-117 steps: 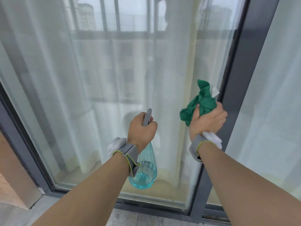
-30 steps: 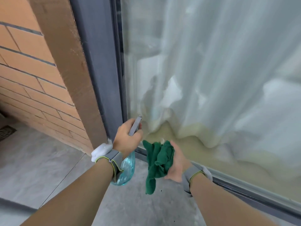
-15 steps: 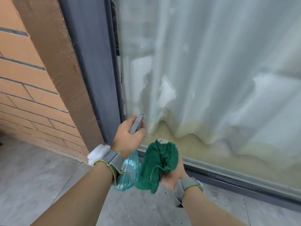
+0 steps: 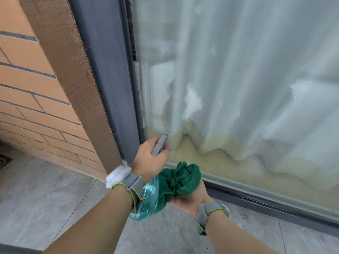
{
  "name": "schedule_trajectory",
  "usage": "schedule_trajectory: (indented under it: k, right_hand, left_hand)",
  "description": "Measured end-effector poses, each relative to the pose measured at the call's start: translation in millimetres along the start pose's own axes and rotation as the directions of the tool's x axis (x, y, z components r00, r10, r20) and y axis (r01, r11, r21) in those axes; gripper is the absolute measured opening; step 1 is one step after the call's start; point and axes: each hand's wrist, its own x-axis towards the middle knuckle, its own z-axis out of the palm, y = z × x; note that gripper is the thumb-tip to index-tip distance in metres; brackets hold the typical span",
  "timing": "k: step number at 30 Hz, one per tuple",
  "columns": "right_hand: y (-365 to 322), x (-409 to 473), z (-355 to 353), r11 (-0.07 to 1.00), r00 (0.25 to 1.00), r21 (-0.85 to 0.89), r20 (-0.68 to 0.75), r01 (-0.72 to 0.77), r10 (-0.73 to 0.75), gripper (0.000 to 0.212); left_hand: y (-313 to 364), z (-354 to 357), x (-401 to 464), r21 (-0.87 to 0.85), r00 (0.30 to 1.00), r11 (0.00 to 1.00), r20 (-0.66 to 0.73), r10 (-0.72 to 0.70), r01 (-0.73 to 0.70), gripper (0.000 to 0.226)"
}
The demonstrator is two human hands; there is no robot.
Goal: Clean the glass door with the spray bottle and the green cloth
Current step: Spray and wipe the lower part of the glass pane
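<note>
Head view: left hand wraps the spray bottle, grey nozzle pointing up and forward at the glass door, bottle axis hanging down under the wrist. Right hand, palm up, bunches the green cloth just right of the bottle, probably touching it. Glass lies just ahead of both hands; left is nearer the corner. Versus half a second ago, the cloth sits closer against the bottle.

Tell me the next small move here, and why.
Probably squeeze the trigger. The left hand holds the spray bottle with its nozzle close to the lower left corner of the glass door, while the right hand holds the green cloth bunched up just short of the glass.
</note>
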Motion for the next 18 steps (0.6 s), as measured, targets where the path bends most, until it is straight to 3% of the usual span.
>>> schedule_trajectory:
  k: [4, 9, 13, 16, 18]
  right_hand:
    - [2, 7, 4, 0.992, 0.985, 0.029, -0.125, 0.123, -0.119, 0.063]
    - [2, 14, -8, 0.999, 0.977, -0.044, -0.215, -0.02, 0.01, 0.066]
    - [12, 29, -8, 0.976, 0.976, 0.155, -0.177, 0.151, -0.123, 0.057]
    - [15, 49, -2, 0.901, 0.934, 0.299, -0.264, 0.315, -0.239, 0.047]
    - [17, 68, 7, 0.852, 0.917, 0.383, -0.318, 0.357, -0.241, 0.056]
  left_hand:
    - [2, 5, 0, 0.029, 1.0, 1.0, 0.017, -0.004, 0.004, 0.016]
    - [-1, 9, -1, 0.092, 0.999, 0.995, 0.024, -0.045, 0.043, 0.013]
    - [-7, 10, 2, 0.13, 0.996, 0.988, 0.021, -0.088, 0.084, 0.013]
    - [-10, 3, 0, 0.135, 0.996, 0.988, 0.027, -0.08, 0.076, 0.013]
    - [-14, -3, -1, 0.113, 0.997, 0.99, -0.005, -0.078, 0.078, 0.021]
